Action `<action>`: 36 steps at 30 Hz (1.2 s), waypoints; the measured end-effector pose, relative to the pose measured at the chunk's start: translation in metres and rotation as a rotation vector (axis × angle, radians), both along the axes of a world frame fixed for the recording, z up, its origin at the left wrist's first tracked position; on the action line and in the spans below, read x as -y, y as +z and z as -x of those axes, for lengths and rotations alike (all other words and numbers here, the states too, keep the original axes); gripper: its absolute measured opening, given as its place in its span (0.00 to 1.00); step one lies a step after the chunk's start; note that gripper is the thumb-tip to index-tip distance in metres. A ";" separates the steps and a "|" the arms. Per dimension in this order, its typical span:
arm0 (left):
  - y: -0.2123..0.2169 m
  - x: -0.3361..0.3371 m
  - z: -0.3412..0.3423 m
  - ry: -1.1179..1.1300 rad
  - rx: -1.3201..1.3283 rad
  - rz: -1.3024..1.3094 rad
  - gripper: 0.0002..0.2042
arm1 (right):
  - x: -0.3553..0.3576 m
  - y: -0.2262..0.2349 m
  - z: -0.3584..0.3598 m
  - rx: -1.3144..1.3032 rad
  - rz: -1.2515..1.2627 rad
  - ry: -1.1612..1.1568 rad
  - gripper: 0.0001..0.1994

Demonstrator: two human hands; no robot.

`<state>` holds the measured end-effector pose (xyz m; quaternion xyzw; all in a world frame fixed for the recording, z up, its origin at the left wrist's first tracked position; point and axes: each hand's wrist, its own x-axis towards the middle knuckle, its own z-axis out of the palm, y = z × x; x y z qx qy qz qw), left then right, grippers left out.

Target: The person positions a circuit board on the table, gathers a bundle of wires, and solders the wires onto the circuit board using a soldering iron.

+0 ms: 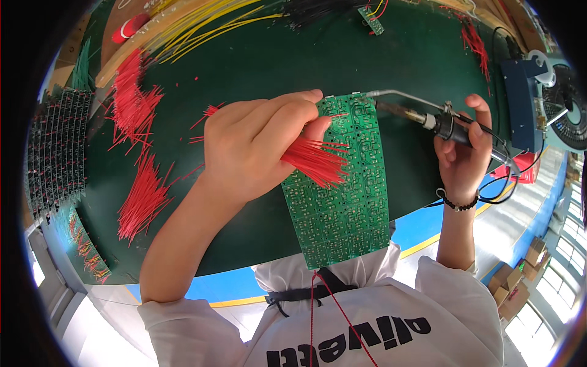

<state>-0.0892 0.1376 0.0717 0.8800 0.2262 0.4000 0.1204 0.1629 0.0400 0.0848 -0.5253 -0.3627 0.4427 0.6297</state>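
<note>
My left hand [244, 144] is closed around a bundle of red wires [318, 164], whose ends fan out over a green circuit board [361, 211]. Between its thumb and forefinger, a single red wire reaches toward solder points near the board's top. The board is a panel of several small repeated circuits, its lower end overhanging the table's near edge. My right hand [466, 150] grips a soldering iron [449, 128] with a thin metal feed tube [400, 93] fixed to it. The iron's tip lies at the board's upper right edge; whether it touches cannot be told.
Piles of red wires [143, 202] lie on the green table [257, 67] at left, with yellow wires [214, 30] behind. A small wired board [371, 22] sits at the back. Rows of dark boards [58, 153] stand far left. A blue box [523, 104] and a fan [564, 101] are right.
</note>
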 end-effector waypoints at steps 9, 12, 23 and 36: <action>0.000 0.000 0.002 -0.002 -0.072 0.016 0.09 | -0.002 0.002 0.002 0.034 0.030 -0.056 0.22; 0.000 0.000 0.001 0.001 -0.076 0.025 0.08 | 0.000 0.001 -0.002 0.043 0.017 -0.026 0.23; 0.000 0.000 0.000 0.011 -0.092 0.035 0.08 | -0.001 0.003 0.000 0.068 0.027 -0.033 0.26; 0.000 0.000 0.000 0.013 -0.091 0.035 0.08 | 0.008 0.001 -0.004 0.039 -0.104 0.008 0.28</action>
